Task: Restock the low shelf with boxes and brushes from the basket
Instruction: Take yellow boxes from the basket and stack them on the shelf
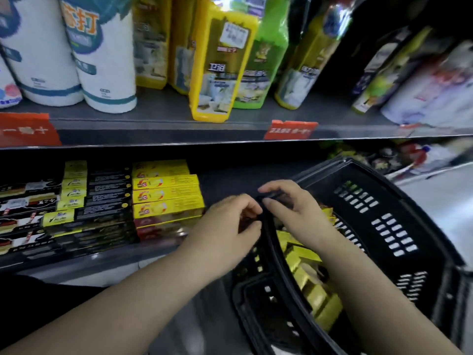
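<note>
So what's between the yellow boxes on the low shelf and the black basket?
In the head view, a bare stretch of dark shelf lies between the yellow boxes and the basket; nearer the camera, the left hand fills that gap.

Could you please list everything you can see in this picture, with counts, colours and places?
basket: one, black, lower right, beside the low shelf.
basket handle: one, black, across the basket, at both hands.
boxes in basket: several, gold-yellow, inside the basket.
yellow boxes: about five, yellow, stacked on the low shelf.
red boxes: two, red, under the yellow stack.
black-and-yellow boxes: several, low shelf, left of the yellow stack.
paper rolls: three, white and blue, upper shelf, left.
tall packs: several yellow, one green, upper shelf, middle.
price tags: two, red, upper shelf edge.
left hand: fingers curled against the handle; grip unclear.
right hand: pinches the handle.
</note>
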The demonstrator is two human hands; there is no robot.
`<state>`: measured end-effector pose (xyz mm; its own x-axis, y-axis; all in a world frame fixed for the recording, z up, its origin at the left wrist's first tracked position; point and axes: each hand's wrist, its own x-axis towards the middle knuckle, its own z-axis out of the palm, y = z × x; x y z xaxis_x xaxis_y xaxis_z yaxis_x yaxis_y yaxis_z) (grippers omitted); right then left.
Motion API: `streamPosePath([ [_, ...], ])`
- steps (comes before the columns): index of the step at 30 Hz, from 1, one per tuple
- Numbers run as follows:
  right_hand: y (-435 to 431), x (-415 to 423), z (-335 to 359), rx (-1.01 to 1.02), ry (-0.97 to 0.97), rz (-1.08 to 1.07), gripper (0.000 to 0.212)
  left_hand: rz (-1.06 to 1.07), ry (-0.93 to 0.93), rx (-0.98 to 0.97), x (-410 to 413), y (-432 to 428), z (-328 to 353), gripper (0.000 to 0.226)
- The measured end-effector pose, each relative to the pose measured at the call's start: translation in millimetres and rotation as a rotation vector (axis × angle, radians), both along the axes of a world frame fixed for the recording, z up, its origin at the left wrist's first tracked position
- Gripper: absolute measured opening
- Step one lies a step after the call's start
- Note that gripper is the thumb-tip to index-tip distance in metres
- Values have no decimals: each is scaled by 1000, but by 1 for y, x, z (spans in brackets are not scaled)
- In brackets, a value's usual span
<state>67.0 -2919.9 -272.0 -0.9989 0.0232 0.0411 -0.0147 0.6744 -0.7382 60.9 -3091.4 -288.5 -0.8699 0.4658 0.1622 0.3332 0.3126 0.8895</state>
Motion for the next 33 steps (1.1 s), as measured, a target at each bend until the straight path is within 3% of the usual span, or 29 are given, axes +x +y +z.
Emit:
streamPosePath([
  [4,57,25,-17,-54,-117,-198,17,-248,241,-215,-7,53,11,19],
  [8,122,41,-55,-96,-258,-466,16,-443,284,-375,-13,107,6,22],
  [13,195,47,-116,0,-543,-701,16,-521,200,-380,-23,151,-22,20],
  [16,225,46,-142,130,-725,-792,48,-515,77,-360,-30,169,-35,16],
  [18,233,51,-153,187,-826,-848,59,-518,-23,-339,-33,177,-43,11],
  [21,239,60,-180,-66,-837,-950,43,-531,-99,-336,-36,187,-50,10],
  [23,240,63,-199,-191,-835,-1094,47,-538,-119,-345,-37,191,-51,13],
  [27,239,67,-217,129,-879,-1258,67,-521,-164,-347,-38,194,-53,20],
  [33,244,71,-221,157,-917,-1212,73,-498,-227,-324,-39,191,-52,18],
])
